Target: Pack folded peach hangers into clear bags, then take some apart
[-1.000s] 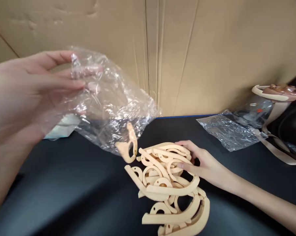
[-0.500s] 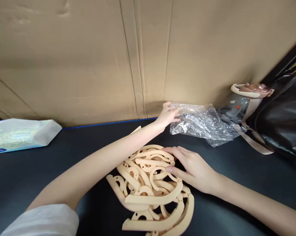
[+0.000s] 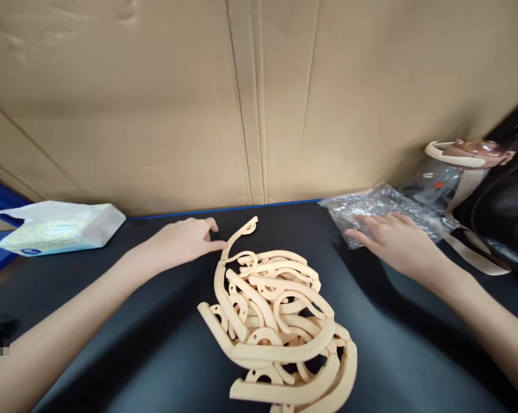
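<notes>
A heap of beige folding hangers (image 3: 280, 344) lies on the black table in front of me, its curved arms tangled over one another. One hanger (image 3: 221, 281) sticks out at the heap's far left. Close beside its upper arm is my left hand (image 3: 187, 241), thumb and fingers apart; whether the thumb touches it I cannot tell. My right hand (image 3: 390, 238) is over the near edge of a crumpled clear plastic bag (image 3: 349, 209), palm down, fingers spread and holding nothing.
A tissue pack (image 3: 65, 229) lies at the left. On the right stand a clear bottle (image 3: 435, 178) with a brown lid and strap, and a black bag (image 3: 508, 212). Cardboard (image 3: 176, 115) forms a wall along the table's blue back edge (image 3: 176, 212).
My left hand has left the plastic bag and come back left, beside the heap. My right hand has moved from the hangers rightward to the bag. The view has shifted slightly left.
</notes>
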A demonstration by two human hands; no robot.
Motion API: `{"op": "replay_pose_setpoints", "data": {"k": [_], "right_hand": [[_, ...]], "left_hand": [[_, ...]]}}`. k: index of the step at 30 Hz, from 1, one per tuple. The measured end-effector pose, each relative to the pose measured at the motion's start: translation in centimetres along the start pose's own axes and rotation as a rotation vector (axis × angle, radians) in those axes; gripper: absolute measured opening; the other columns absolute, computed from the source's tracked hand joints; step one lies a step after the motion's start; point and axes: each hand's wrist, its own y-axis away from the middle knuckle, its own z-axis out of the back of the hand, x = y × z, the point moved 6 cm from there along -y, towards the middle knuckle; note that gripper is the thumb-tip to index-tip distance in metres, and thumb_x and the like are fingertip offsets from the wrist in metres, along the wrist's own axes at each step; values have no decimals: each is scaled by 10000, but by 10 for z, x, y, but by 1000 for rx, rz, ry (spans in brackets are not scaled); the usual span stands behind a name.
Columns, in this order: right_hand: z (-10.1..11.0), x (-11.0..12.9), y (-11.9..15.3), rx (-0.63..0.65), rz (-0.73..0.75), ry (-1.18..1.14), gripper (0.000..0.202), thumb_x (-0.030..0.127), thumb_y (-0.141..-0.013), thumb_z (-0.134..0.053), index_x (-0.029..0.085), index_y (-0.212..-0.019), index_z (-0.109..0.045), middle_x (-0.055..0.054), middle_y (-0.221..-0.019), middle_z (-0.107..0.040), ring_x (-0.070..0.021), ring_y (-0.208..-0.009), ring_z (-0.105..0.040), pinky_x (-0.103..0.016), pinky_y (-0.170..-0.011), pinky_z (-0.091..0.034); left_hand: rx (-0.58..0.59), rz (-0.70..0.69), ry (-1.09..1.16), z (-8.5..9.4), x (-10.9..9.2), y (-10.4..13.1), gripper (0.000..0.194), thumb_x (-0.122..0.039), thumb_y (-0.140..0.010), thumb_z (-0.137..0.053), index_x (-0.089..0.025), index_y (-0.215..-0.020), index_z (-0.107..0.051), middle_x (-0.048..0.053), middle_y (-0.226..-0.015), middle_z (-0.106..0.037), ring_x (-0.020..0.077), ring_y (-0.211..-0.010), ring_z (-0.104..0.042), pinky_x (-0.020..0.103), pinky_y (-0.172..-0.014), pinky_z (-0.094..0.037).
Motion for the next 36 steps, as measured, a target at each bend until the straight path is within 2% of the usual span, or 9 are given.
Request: {"op": "replay_pose_setpoints", "data": {"k": [4,6,11,15,19,22,26,32,36], "right_hand": [[9,8,-5,-65,1,13,510,581,-979,-403,176,-1072,-698,-221,-970,-734,-494,-1051,-671,-769,-1039,-352],[9,26,-11,-47,46,-44,437,570,-980,-433,230,-1073,-691,-183,-1042,-747,-450,-1082,-664,-703,-1031,-402],[-9,75,-33,86,160,-265,303,515,-927,-551,269,-981,-720,-110,-1059,-764,-375,-1074,-667,-621,-1027,-451],[-30,102,-62,172,149,-480,259,457,-924,-598,245,-998,-726,-105,-1101,-758,-332,-1095,-667,-582,-1047,-466],[-64,135,-97,311,97,-792,334,443,-1013,-535,208,-1212,-664,-77,-1165,-748,-216,-1027,-709,-441,-955,-565],[-89,156,-116,427,45,-964,347,413,-994,-619,178,-1248,-640,-76,-1153,-720,-189,-939,-709,-409,-836,-605],[-99,167,-123,499,24,-1130,319,399,-988,-635,170,-1210,-655,-77,-1173,-703,-199,-986,-698,-420,-855,-604],[-97,169,-123,439,95,-1289,288,344,-955,-677,164,-1179,-663,-75,-1162,-717,-212,-1024,-701,-446,-900,-594],[-91,173,-133,293,159,-1334,264,375,-921,-670,223,-1136,-659,-59,-1185,-734,-203,-1076,-690,-411,-952,-571]], "left_hand": [[4,-34,-17,-23,-3,7,462,-664,-891,-516,-254,-1011,-691,68,-953,-752,278,-818,-680,315,-653,-421],[-29,-69,-23,-32,-13,3,473,-649,-882,-563,-255,-1122,-669,64,-1022,-740,258,-823,-668,310,-671,-434],[-49,-200,-24,-47,-33,-13,135,-356,-884,-671,-221,-885,-682,36,-915,-706,199,-758,-632,319,-736,-485],[-174,-263,20,-21,-49,-20,82,-191,-917,-595,-199,-893,-673,62,-924,-692,212,-792,-647,355,-808,-496],[-289,-324,130,11,-66,-29,162,-140,-928,-516,-202,-956,-662,66,-966,-713,223,-903,-677,347,-890,-495],[-290,-337,205,15,-66,-40,107,-210,-932,-565,-196,-975,-662,70,-971,-733,227,-903,-691,356,-880,-516],[-259,-323,270,6,-51,-49,110,-303,-896,-669,-193,-903,-670,77,-952,-753,228,-868,-711,347,-816,-554],[-376,-338,266,13,-47,-46,39,-178,-860,-647,-189,-876,-681,40,-863,-760,201,-806,-713,314,-764,-564],[-530,-421,209,23,-61,-32,256,-61,-845,-599,-170,-1054,-700,56,-1027,-763,198,-886,-708,328,-828,-548]]}}
